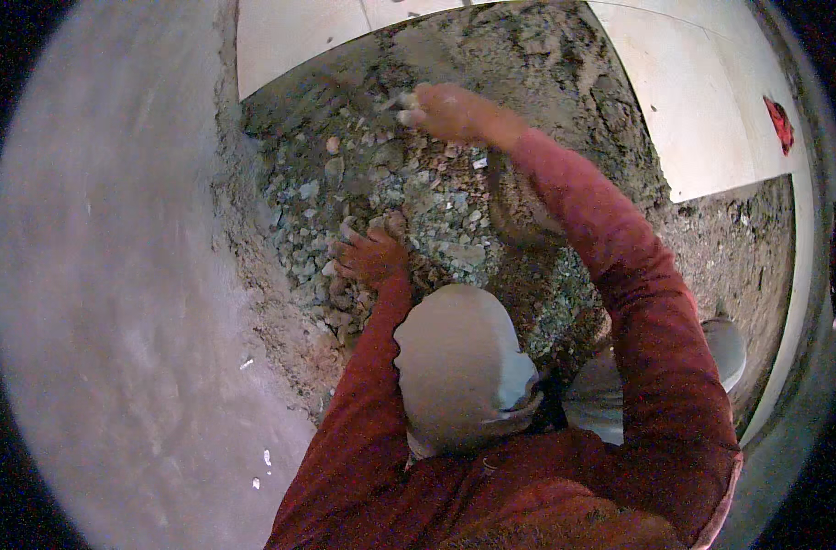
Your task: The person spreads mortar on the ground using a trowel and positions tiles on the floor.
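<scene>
My left hand (372,256) rests on a bed of broken stone rubble (455,211), fingers spread and pressing down among the pieces. Farther forward, my right hand (444,112) reaches over the dark, smoothed mortar (345,69) at the upper edge of the rubble. Its fingers are curled together, their tips pale with dust. A small greyish shape shows at those fingertips, too blurred to name. Both forearms are in red sleeves. Between them is my bent knee in light trousers (459,367).
Large pale floor tiles (711,101) border the mortar at the top and right. A small red object (778,126) lies on the right tile. On the left stands a grey plastered wall (115,275). Rough mortar (555,64) spreads beside the right tile.
</scene>
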A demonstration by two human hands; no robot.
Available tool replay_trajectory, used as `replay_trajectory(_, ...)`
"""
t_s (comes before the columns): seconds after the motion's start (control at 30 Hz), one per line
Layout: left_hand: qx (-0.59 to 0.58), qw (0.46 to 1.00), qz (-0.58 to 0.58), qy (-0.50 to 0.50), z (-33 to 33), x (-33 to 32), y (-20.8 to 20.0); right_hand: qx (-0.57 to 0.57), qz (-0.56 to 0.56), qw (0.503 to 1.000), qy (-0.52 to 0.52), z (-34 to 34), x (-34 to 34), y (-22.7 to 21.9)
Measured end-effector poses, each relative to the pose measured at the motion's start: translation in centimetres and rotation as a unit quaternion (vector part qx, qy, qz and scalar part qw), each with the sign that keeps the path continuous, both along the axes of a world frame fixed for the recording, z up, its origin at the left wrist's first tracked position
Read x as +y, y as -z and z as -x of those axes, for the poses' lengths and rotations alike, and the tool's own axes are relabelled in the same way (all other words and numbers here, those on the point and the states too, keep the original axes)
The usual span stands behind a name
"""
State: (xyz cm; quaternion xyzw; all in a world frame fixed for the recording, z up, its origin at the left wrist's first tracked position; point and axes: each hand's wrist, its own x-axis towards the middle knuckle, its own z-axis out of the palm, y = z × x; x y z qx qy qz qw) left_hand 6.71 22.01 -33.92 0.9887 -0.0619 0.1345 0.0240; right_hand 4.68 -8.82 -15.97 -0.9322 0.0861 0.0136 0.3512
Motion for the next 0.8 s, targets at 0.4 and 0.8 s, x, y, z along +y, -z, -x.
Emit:
replay_trajectory(0.4, 0.121, 0.991, 0.048, -0.036, -0.7, -0.1, -1.0, 0.166, 0.077, 0.908, 0.376, 16.9, -20.8, 6.4)
replay_trajectory(0.8, 0.009, 1.0, -0.002, -0.009, -1.3, 1.0, 2.6, -0.04, -0.011, 0.851, 0.524, 21.0, -11.2, 11.5)
